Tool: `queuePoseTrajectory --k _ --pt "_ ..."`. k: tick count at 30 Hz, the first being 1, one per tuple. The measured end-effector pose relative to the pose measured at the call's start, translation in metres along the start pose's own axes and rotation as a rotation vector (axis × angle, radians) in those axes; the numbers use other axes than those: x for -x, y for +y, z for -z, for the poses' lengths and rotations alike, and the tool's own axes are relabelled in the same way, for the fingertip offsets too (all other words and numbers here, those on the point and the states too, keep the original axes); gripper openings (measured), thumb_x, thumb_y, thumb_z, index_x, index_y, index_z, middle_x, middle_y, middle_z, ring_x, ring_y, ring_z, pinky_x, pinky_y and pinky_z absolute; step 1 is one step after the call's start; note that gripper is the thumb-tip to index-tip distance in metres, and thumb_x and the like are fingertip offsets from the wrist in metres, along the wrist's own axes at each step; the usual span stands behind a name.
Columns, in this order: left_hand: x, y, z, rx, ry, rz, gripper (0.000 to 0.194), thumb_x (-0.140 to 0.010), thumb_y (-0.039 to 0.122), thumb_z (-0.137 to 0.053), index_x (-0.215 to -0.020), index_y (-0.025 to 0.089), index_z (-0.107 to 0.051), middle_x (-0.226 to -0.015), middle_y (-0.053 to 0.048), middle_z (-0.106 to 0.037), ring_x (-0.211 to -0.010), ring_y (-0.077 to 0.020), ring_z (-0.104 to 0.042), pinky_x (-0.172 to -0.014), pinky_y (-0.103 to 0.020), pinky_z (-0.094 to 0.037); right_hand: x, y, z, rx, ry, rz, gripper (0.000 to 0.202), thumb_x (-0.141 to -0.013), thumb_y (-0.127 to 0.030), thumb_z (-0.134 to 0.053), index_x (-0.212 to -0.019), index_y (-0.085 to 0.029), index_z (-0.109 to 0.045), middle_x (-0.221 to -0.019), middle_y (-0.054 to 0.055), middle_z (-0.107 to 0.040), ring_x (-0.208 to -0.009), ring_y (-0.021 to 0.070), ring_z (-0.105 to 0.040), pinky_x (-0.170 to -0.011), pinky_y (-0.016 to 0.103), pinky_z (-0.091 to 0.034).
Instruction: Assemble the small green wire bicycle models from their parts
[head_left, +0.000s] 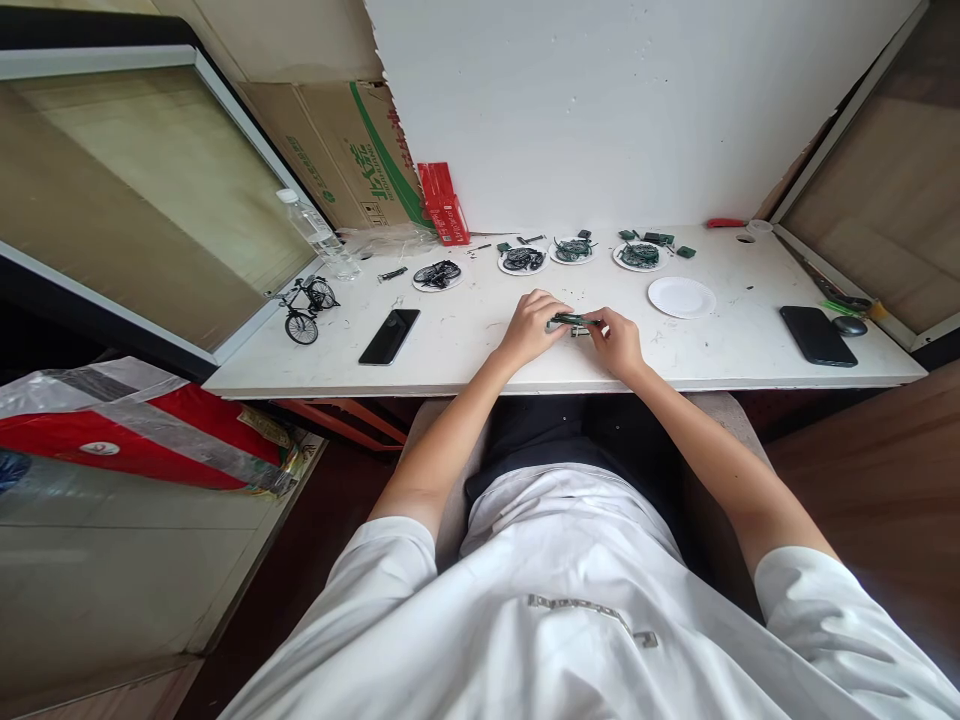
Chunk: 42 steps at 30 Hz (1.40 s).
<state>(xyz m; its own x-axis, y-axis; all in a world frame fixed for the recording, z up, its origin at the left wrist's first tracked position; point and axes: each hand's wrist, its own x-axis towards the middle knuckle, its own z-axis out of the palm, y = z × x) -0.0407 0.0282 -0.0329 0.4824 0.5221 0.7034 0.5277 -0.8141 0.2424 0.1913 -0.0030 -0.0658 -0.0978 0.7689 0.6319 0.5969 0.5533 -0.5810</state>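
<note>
1. Left hand (531, 328) rests on the white table (480, 350) near its front edge, fingers closed on the left end of a small dark green part (571, 321).
2. Right hand (616, 340) pinches the same part at its right end (fine detail too small to tell).
3. The part sits between both hands, just above the table surface.
4. An empty paper plate (682, 297) lies right of the hands; a black phone (389, 336) lies well left.
5. A model bicycle (306, 305) stands upright at the table's left end.
</note>
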Motion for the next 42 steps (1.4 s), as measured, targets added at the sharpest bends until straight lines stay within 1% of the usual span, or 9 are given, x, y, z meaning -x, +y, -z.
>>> queuePoseTrajectory --k 4,9,13,21,25,28,33,42 --pt "0.004 -0.004 -0.008 -0.023 -0.006 -0.034 0.018 -0.099 0.024 -0.075 -0.116 0.024 -0.081 -0.111 -0.011 -0.079 -0.114 -0.0304 -0.066 -0.099 -0.050 -0.052 0.000 -0.001 0.000 -0.043 0.003 -0.007 0.014 -0.102 -0.031 -0.059 -0.104 -0.026 -0.072 -0.117 0.008 -0.085 -0.093 0.0261 -0.079 -0.081 0.041 -0.063" --pt "0.008 -0.007 -0.016 -0.033 0.029 -0.055 0.018 -0.099 0.021 -0.071 -0.115 0.024 -0.081 -0.110 -0.011 -0.078 -0.112 -0.0300 -0.066 -0.098 -0.050 -0.053 0.000 -0.002 0.000 -0.062 0.002 -0.005 0.013 -0.100 -0.028 -0.058 -0.100 -0.026 -0.071 -0.119 0.008 -0.085 -0.096 0.0267 -0.080 -0.083 0.043 -0.065" --pt "0.010 -0.008 -0.020 -0.045 0.064 -0.074 0.017 -0.101 0.021 -0.070 -0.114 0.023 -0.080 -0.109 -0.011 -0.078 -0.111 -0.0297 -0.066 -0.097 -0.050 -0.054 0.000 -0.002 0.000 -0.058 0.008 -0.010 0.011 -0.099 -0.026 -0.059 -0.100 -0.026 -0.070 -0.120 0.008 -0.085 -0.094 0.0263 -0.079 -0.082 0.043 -0.064" --pt "0.009 -0.007 -0.021 -0.048 0.050 -0.040 0.015 -0.103 0.024 -0.069 -0.116 0.024 -0.077 -0.109 -0.011 -0.076 -0.113 -0.0306 -0.065 -0.099 -0.051 -0.054 0.000 -0.005 0.001 -0.031 0.009 0.013 0.016 -0.097 -0.020 -0.058 -0.105 -0.027 -0.070 -0.121 0.005 -0.085 -0.086 0.0241 -0.077 -0.079 0.041 -0.063" --pt "0.010 -0.008 -0.022 -0.051 0.085 -0.011 0.016 -0.104 0.026 -0.068 -0.117 0.024 -0.077 -0.110 -0.012 -0.076 -0.113 -0.0301 -0.065 -0.101 -0.051 -0.054 0.000 -0.009 0.002 0.009 -0.022 0.031 0.022 -0.096 -0.023 -0.064 -0.116 -0.028 -0.072 -0.124 0.005 -0.083 -0.079 0.0219 -0.076 -0.081 0.041 -0.063" --pt "0.010 -0.008 -0.022 -0.046 0.111 0.011 0.016 -0.105 0.028 -0.068 -0.117 0.023 -0.077 -0.111 -0.012 -0.077 -0.113 -0.0297 -0.065 -0.100 -0.050 -0.055 0.000 -0.010 0.002 0.026 -0.048 0.050 0.028 -0.094 -0.026 -0.070 -0.122 -0.027 -0.071 -0.127 0.005 -0.081 -0.082 0.0220 -0.078 -0.082 0.041 -0.063" --pt "0.010 -0.006 -0.022 -0.033 0.107 0.014 0.016 -0.104 0.028 -0.067 -0.116 0.024 -0.077 -0.111 -0.011 -0.077 -0.114 -0.0295 -0.065 -0.102 -0.050 -0.055 0.000 -0.010 0.002 0.025 -0.040 0.065 0.026 -0.095 -0.034 -0.076 -0.119 -0.026 -0.070 -0.121 0.006 -0.080 -0.086 0.0229 -0.077 -0.080 0.039 -0.062" --pt "0.009 -0.002 -0.021 -0.018 0.089 0.026 0.018 -0.103 0.028 -0.068 -0.116 0.024 -0.080 -0.109 -0.012 -0.076 -0.113 -0.0311 -0.065 -0.100 -0.053 -0.055 0.001 -0.011 0.002 0.062 -0.041 0.055 0.024 -0.099 -0.044 -0.074 -0.116 -0.027 -0.070 -0.119 0.008 -0.079 -0.090 0.0248 -0.076 -0.079 0.039 -0.061"
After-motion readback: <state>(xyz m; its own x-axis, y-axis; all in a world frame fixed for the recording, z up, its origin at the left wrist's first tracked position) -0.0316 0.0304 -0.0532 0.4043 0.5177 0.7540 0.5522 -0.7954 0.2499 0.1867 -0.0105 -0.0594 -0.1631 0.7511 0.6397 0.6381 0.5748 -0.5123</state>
